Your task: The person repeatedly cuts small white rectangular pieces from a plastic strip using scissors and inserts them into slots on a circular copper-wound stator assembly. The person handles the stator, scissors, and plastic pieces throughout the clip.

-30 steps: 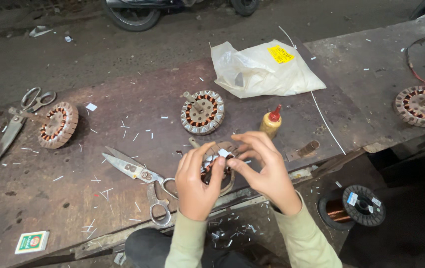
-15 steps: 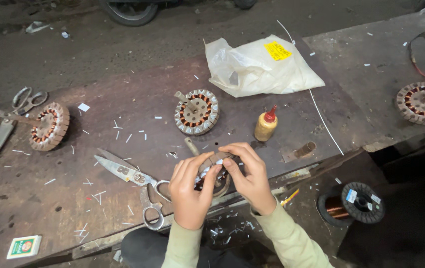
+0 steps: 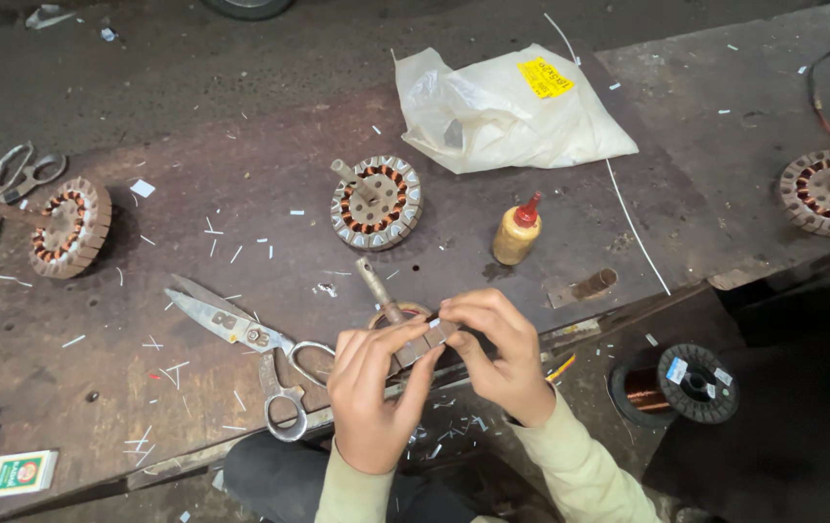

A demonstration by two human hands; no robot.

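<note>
At the near edge of the workbench [image 3: 192,145], the left hand [image 3: 371,392] and right hand [image 3: 497,353] meet around a stator [image 3: 413,334], each gripping it with fingers curled, thumbs and fingertips pinching at its top. The stator sits between the 2 palms, mostly hidden; what shows is a grey metal rim, a hint of copper winding and a shaft slanting up to the left. Just left of the hands lie large scissors [image 3: 240,339] with open blades. Farther back stand a second stator [image 3: 376,201] and a small yellow bottle with a red cap [image 3: 517,230]. Beyond them rests a white plastic bag [image 3: 502,111].
</note>
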